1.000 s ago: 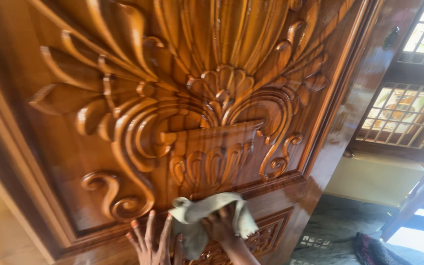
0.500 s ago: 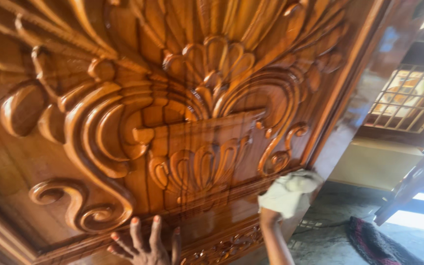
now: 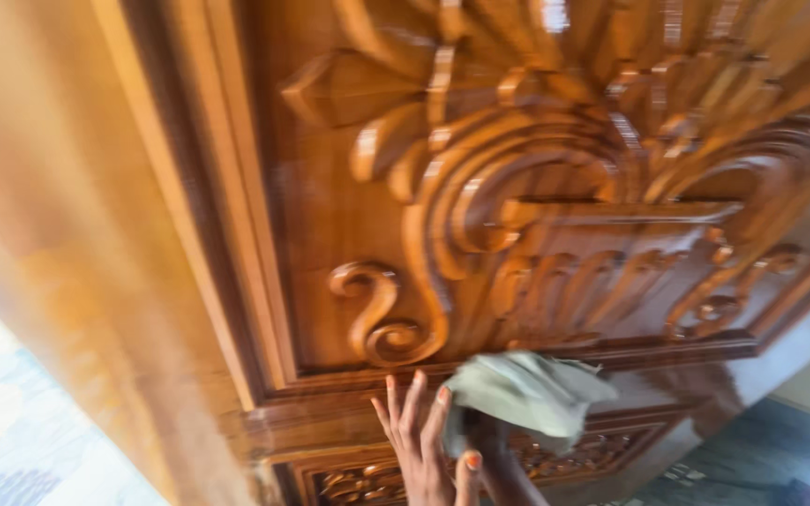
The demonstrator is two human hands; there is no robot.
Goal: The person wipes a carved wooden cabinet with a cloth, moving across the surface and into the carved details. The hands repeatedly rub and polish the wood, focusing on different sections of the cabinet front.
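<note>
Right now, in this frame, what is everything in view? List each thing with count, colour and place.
carved wooden door: one, glossy golden brown, fills most of the view, raised scrolls and leaves on its panel
door frame: one, lighter brown, blurred, along the left
cloth: one, pale grey-green, crumpled, against the door's lower rail
floor: grey, patterned, bottom right corner
left hand: one, fingers spread flat on the lower rail beside the cloth
right hand: one, mostly hidden under the cloth, pressing it to the door

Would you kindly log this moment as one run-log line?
left hand: flat on carved wooden door | right hand: presses pale cloth on lower rail | frame: blurred
</note>
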